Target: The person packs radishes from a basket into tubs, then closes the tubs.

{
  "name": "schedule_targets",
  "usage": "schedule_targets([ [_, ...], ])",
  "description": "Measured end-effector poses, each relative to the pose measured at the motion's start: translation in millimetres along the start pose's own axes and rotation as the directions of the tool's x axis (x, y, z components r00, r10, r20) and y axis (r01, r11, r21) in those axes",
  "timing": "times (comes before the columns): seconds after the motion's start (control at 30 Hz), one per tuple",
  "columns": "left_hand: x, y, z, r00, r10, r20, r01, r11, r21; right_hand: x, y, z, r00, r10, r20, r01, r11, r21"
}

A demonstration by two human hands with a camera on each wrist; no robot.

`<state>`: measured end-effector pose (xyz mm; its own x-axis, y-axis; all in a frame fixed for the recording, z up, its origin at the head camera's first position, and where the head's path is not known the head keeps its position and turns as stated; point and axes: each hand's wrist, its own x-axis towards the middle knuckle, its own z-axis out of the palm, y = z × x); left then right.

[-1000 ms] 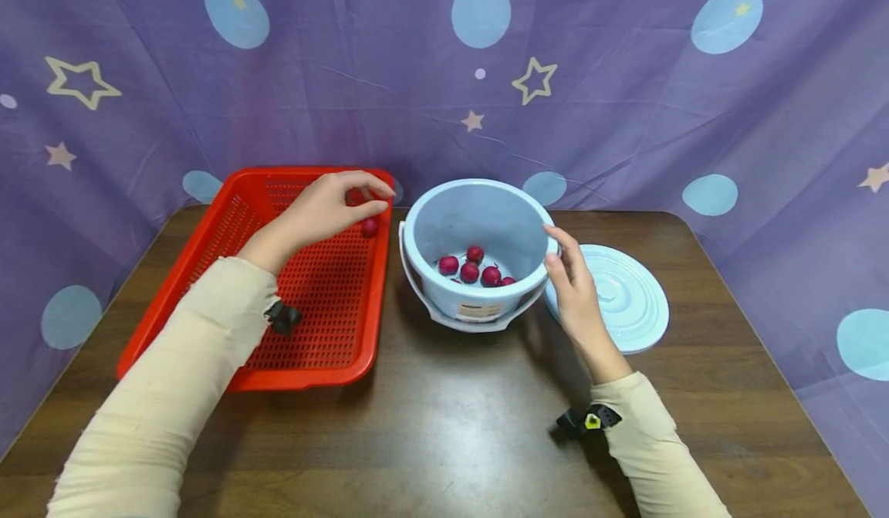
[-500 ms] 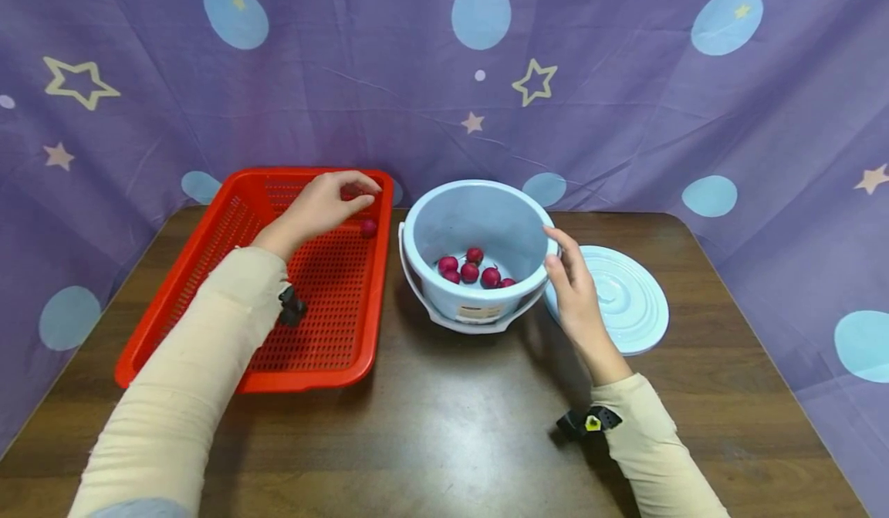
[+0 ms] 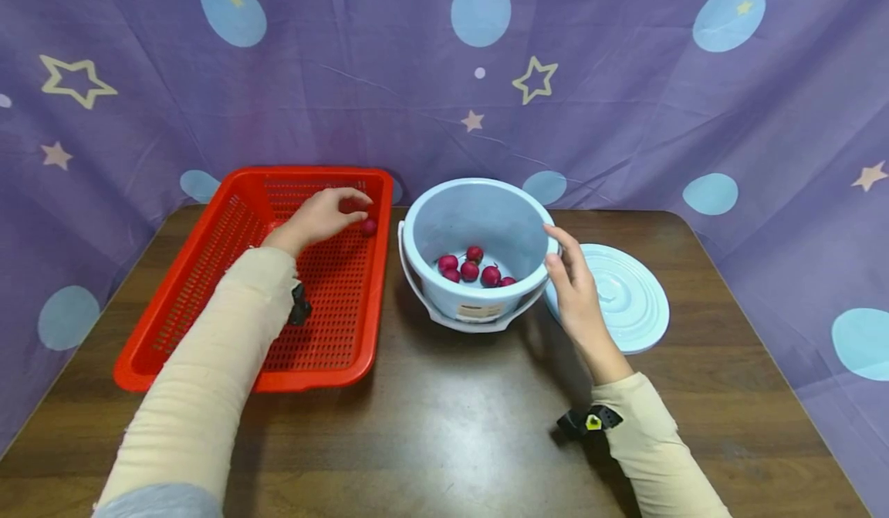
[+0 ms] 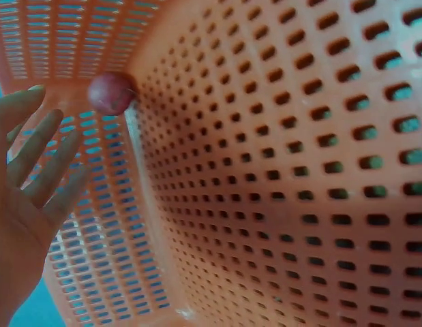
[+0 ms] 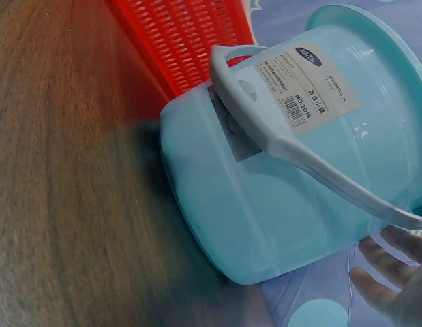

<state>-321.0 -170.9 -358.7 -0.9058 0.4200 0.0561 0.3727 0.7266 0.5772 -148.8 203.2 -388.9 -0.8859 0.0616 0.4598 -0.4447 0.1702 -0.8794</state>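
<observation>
In the head view my left hand (image 3: 322,215) reaches into the red plastic basket (image 3: 378,294), holding nothing. Its thumb and fingers are spread just beside a small red radish (image 3: 369,227) in the far right corner. The left wrist view shows a gap between those fingers and the radish (image 4: 112,93). My right hand (image 3: 579,294) rests its thumb and a finger on the right rim of the light blue bucket (image 3: 479,194); some of its fingers (image 5: 374,289) extend outside the bucket wall. Several radishes (image 3: 469,272) lie on the bucket's floor.
A round light blue lid (image 3: 628,294) lies on the wooden table (image 3: 444,425), right of the bucket and partly behind my right hand. The bucket's handle (image 3: 468,325) hangs down at its front. A purple curtain (image 3: 389,62) stands behind the table.
My left hand has drawn back from the basket's right rim and sunk lower into the basket, closer to the radish. One more radish shows fully in the bucket. My right hand has stayed put.
</observation>
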Motion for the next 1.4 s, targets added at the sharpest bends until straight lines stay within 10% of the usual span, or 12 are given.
schedule_targets([
  [0.83, -0.9, -10.0, 16.9, 0.99, -0.074, 0.122, 0.063, 0.994, 0.092, 1.0, -3, 0, 1.0, 0.017, 0.001, -0.017, 1.0, -0.024],
  [1.4, -18.4, 14.0, -19.1, 0.99, -0.091, 0.109, 0.075, 0.987, 0.142, 0.9, -1, -1, 1.0, 0.001, -0.004, -0.001, 0.999, -0.035],
])
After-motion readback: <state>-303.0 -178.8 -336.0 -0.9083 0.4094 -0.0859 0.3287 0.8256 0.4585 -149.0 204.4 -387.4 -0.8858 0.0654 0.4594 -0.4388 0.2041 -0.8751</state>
